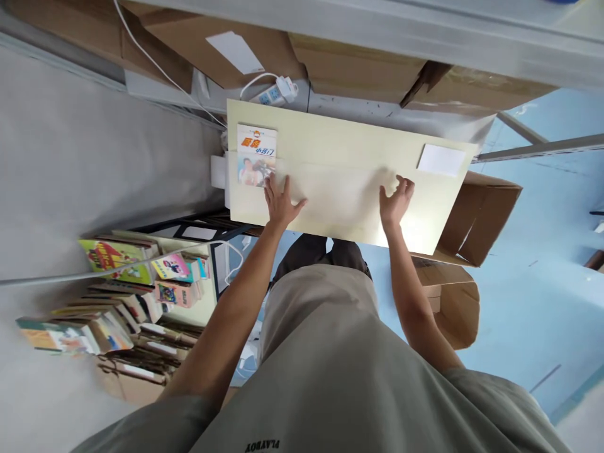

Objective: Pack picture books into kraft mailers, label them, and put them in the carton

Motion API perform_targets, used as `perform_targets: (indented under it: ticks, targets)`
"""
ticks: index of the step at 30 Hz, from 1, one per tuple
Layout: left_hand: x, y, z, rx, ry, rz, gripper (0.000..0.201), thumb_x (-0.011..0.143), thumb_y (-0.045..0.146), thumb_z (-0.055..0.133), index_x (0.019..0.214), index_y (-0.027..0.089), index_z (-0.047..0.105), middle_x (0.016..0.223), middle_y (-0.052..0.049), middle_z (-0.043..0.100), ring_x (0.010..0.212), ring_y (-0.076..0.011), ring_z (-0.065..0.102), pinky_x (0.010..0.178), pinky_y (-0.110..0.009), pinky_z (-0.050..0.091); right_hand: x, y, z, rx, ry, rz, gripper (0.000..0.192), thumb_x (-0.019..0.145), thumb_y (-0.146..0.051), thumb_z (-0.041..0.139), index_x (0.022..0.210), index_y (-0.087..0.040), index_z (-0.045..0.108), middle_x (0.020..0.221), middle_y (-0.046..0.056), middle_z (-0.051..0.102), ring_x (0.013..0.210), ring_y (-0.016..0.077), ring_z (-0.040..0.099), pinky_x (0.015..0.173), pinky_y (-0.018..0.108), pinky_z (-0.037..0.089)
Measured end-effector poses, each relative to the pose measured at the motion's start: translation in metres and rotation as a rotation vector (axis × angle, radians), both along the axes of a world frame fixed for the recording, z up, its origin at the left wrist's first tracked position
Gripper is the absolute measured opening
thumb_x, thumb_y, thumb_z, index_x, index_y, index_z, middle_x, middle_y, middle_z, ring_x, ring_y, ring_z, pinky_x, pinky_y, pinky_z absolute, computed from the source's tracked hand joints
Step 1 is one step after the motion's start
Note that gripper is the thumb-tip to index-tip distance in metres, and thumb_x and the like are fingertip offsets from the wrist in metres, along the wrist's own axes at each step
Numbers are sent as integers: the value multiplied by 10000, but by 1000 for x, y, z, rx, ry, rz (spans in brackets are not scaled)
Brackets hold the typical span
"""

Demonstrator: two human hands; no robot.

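Book stacks (117,296): many thin, glossy, colourful covers piled near the person, left of and below the table.
Left hand (282,202): open, flat on the table's near edge, touching a transparent plastic sheet (330,195).
Right hand (395,200): fingers curled, pressing the same sheet; cannot tell if it grips.
Table (349,148): one pale, smooth rectangle.
Booklet (255,156): one, at the table's left end, just past the left hand.
White card (441,160): one, at the table's far right corner.
Cardboard boxes (476,217): brown, open, right of the table.
Power strip (278,93): white, beyond the table.

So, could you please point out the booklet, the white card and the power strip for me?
booklet (255,155), head view, middle of its printed cover.
white card (440,160), head view, centre of the blank face.
power strip (277,92), head view, its white body near the sockets.
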State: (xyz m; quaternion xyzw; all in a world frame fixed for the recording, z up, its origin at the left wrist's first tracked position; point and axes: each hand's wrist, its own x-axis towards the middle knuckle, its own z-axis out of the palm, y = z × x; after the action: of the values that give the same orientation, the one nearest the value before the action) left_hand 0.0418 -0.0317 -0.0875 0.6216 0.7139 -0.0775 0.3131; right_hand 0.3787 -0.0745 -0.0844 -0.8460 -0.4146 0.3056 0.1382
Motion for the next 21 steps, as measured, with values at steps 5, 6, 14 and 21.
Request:
perform_targets:
  ticks: [5, 6, 14, 21]
  targets:
    - [-4, 3, 4, 35, -19, 6, 1130, 933, 603, 903, 1856, 181, 406, 1973, -265, 174, 1859, -506, 68, 1489, -700, 98, -58, -22, -6, -95, 140, 259, 451, 1064, -346, 676, 1497, -224, 705, 1547, 212, 632, 1383, 348, 667, 1099, 509, 674]
    - [-9, 6, 5, 48, -28, 22, 1130, 931, 609, 907, 1855, 191, 408, 1969, -260, 191, 1858, -500, 77, 1489, -696, 107, -62, -25, -8, -124, 139, 260, 433, 1054, -343, 685, 1470, -228, 715, 1521, 200, 649, 1356, 336, 668, 1077, 495, 680]
    - [-40, 18, -6, 78, -30, 139, 1049, 892, 502, 983, 1778, 192, 514, 1924, -256, 292, 1812, -473, 225, 1467, -617, 258, -101, -4, 0, -125, 139, 147, 296, 1035, -363, 714, 1283, -214, 779, 1405, 186, 745, 1170, 293, 750, 1004, 441, 662]
    - [-85, 43, -5, 72, -247, 91, 601, 951, 237, 836, 1539, 180, 728, 1696, -226, 594, 1647, -438, 499, 1416, -569, 380, -269, 64, -6, -287, 425, 272, 333, 1160, -477, 690, 980, -228, 815, 917, 78, 878, 950, 251, 851, 898, 312, 614]
